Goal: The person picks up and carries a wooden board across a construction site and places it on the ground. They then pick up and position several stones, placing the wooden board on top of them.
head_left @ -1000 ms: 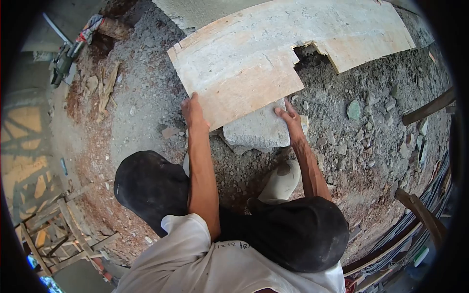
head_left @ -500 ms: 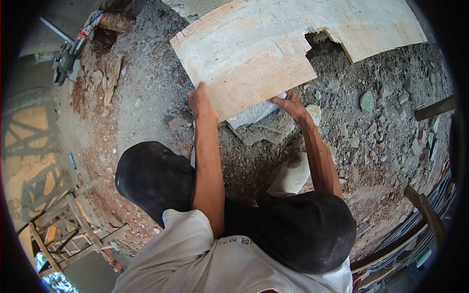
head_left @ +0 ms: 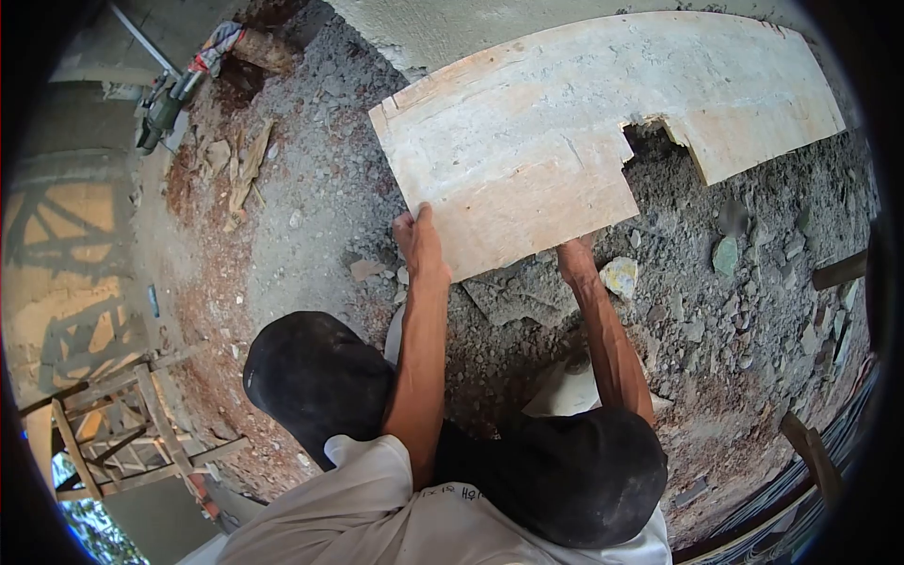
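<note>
A large pale wooden board with a jagged notch in its near edge lies tilted over the rubble. My left hand grips the board's near left corner, the thumb on top. My right hand reaches under the near edge, and its fingers are hidden beneath the board. Just below the board, between my hands, sits a flat grey stone slab.
Gravel and broken stones surround the board. A concrete wall runs behind it. A green power tool lies at the upper left. Wooden framing stands lower left; cables and timber are lower right.
The board appears lower and further right in view, with more wall visible behind it. My right hand has gone under the board's edge, and the whitish piece near it is now hidden.
</note>
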{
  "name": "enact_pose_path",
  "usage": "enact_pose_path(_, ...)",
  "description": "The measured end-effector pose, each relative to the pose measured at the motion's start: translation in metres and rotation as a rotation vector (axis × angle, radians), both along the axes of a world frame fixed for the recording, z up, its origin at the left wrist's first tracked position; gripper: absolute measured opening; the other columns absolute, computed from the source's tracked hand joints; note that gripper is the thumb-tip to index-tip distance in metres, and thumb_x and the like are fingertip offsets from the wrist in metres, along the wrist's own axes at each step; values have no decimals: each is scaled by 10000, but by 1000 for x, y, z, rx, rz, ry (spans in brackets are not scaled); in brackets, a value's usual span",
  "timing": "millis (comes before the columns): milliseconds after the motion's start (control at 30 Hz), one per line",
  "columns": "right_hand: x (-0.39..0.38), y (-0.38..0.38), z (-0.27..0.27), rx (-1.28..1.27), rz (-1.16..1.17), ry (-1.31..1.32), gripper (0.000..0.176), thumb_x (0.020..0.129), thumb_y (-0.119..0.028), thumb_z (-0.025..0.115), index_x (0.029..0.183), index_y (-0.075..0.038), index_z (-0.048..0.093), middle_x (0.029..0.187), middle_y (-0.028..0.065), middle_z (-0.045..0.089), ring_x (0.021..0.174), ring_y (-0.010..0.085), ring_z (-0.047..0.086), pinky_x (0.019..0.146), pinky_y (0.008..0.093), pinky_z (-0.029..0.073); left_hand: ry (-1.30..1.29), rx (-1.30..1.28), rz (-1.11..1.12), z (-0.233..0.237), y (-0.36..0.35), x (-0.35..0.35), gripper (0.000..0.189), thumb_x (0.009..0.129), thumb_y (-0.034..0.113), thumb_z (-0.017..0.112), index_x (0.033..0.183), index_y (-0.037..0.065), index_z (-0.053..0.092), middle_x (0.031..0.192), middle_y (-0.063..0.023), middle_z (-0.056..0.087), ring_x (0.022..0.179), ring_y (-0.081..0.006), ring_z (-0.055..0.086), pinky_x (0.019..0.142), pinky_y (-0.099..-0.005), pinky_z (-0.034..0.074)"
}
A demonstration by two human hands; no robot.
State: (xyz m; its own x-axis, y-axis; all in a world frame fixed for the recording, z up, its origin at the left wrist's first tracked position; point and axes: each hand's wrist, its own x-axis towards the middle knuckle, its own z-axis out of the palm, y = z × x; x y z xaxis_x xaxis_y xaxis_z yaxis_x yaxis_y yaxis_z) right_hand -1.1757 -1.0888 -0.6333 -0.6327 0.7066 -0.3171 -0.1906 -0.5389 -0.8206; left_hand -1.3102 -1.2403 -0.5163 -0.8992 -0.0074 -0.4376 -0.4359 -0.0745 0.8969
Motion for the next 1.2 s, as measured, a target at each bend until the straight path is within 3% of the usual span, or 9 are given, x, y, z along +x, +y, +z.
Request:
enact_pose_path(133, -2, 10, -33, 400, 417, -386, 516, 838, -247, 554, 1270, -16, 395, 1256, 133, 456, 1187, 253, 399, 981, 370, 320, -22, -38, -41, 12, 1, 3, 265, 866, 152, 481, 1066, -12, 426, 986, -156, 537, 846, -255, 582, 695, -380, 511)
enact_pose_path(200, -3, 16, -47, 1086, 539, -532, 483, 868, -340, 464, 1229, -20, 444, 1272, 182, 442, 1185, 314, 406, 986, 387, 321, -78, -24, 11, 13, 3, 2, 272, 862, 159, 490, 1069, 1, 412, 987, -148, 528, 844, -257, 579, 703, -386, 509)
enact_pose_path(300, -6, 34, -52, 1265, 629, -635, 477, 866, -331, 470, 1226, -18, 448, 1261, 174, 452, 1174, 305, 415, 980, 380, 325, -67, -88, 36, 15, 5, 2, 277, 851, 163, 503, 1064, 5, 422, 970, -140, 529, 848, -260, 574, 705, -399, 505)
enact_pose_path(533, 13, 59, -52, 1374, 754, -703, 463, 862, -309, 485, 1216, -14, 455, 1234, 155, 477, 1147, 284, 436, 968, 364, 335, -39, -48, 87, 19, 9, 9, 263, 852, 227, 526, 953, 45, 366, 865, -78, 426, 797, -161, 424, 704, -343, 373)
enact_pose_path(800, 39, 61, -9, 1492, 1064, -870, 447, 856, -285, 503, 1206, -9, 464, 1203, 133, 506, 1117, 260, 460, 953, 345, 346, -128, -133, 3, 27, 5, 5, 326, 865, 295, 484, 1006, 33, 352, 924, -176, 517, 840, -288, 518, 742, -393, 386)
enact_pose_path(900, 35, -6, 72, 243, 493, -445, 471, 796, -246, 615, 1185, -10, 494, 1194, 96, 511, 1120, 216, 447, 946, 330, 326, -71, -192, -37, 0, 4, 6, 427, 867, 308, 478, 1131, 8, 327, 1027, -221, 509, 946, -363, 515, 807, -423, 377)
enact_pose_path(1033, 93, -1, 44, 321, 653, -614, 662, 733, -332, 697, 1225, 32, 444, 1284, 157, 417, 1194, 247, 384, 994, 359, 295, -184, 161, -14, 35, 1, 4, 259, 879, 164, 472, 1037, -1, 350, 967, -142, 446, 883, -220, 463, 814, -372, 382)
enact_pose_path(1133, 40, -33, 139, 332, 618, -868, 658, 771, -375, 651, 1261, -5, 415, 1257, 180, 445, 1175, 289, 415, 985, 370, 319, -203, 314, -7, 34, 1, 0, 297, 869, 142, 477, 1084, -7, 337, 1025, -161, 447, 925, -217, 470, 807, -355, 398)
enact_pose_path(1200, 45, -55, 141, 867, 453, -967, 640, 784, -369, 636, 1266, -13, 412, 1230, 194, 467, 1094, 290, 487, 924, 369, 380, -206, 296, -84, 23, -3, -1, 306, 869, 142, 476, 1093, -9, 331, 1036, -166, 445, 927, -223, 475, 805, -353, 405)
